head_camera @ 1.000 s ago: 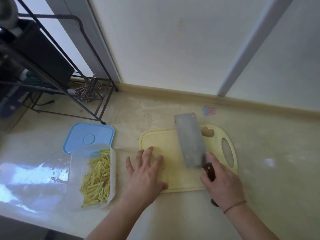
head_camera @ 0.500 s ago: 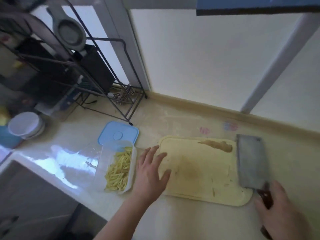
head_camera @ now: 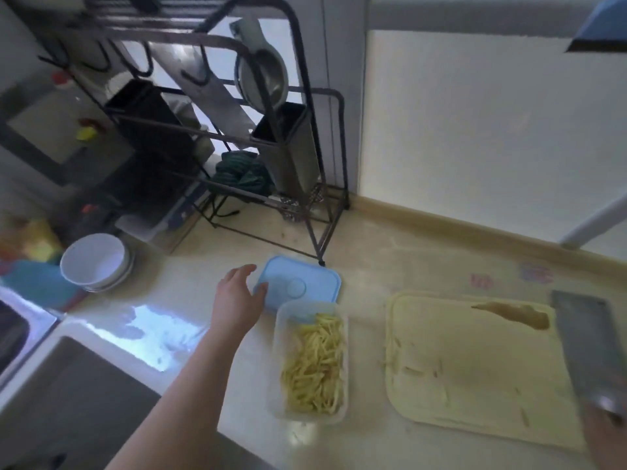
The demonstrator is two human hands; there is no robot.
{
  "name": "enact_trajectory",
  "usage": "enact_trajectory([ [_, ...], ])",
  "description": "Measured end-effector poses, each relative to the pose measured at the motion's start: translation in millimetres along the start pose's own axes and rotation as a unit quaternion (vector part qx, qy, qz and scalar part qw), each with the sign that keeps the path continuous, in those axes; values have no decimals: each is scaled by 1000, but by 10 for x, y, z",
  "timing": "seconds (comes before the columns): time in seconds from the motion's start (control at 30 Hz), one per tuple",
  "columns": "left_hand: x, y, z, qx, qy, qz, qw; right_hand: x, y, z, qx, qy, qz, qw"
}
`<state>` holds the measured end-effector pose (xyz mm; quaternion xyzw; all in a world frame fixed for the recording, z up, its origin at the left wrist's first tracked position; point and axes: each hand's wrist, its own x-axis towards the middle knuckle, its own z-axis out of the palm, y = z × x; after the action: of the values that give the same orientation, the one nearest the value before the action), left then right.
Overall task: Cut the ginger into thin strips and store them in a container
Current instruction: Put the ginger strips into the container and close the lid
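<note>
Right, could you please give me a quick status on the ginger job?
Left hand touching blue lid. Right hand barely visible by cleaver. Ginger strips in container. Nothing blocking.

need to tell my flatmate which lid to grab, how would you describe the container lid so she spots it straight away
Start at the black wire rack standing on the counter against the wall. Just in front of its near foot lies the lid, flat on the counter, behind the clear container of ginger strips, with the left hand touching its edge. It is the only pale blue, rounded square there, with a raised circle in its middle.
</note>
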<state>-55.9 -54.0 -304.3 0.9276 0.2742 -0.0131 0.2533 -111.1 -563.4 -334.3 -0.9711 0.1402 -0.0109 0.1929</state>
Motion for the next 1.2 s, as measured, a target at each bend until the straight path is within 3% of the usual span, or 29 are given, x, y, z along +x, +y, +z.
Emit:
enact_trajectory([
  [0.07, 236, -61, -5, 49, -57, 37, 996, -216, -838, -27, -11, -48, 2, 999],
  [0.13, 380, -48, 39, 69, -100, 84, 989, -500, -1778, -98, -73, -249, -65, 963],
  [0.23, 556, -1, 94, 109, -149, 121, 975, -761, -2493, 163, -135, -396, -100, 903],
  [0.5, 819, 26, 27, 106, -200, 96, 969, -731, -2751, 439, -186, -343, -146, 909],
  [0.73, 896, -212, -25, -98, -163, 33, 981, -274, -2919, 493, -222, -329, -199, 896],
  [0.93, 918, -605, -280, -283, -152, -61, 945, -214, -2956, 437, -211, -345, -213, 890],
  [1.03, 879, -756, -489, -377, -131, -90, 912, -132, -3165, 401, -121, -282, -196, 931],
  [1.1, 773, -751, -616, -412, -110, -55, 903, -40, -3424, 477, 23, -257, -148, 955],
  [1.2, 538, -694, -733, -423, -76, 20, 903, 109, -3745, 679, 233, -311, 30, 921],
])
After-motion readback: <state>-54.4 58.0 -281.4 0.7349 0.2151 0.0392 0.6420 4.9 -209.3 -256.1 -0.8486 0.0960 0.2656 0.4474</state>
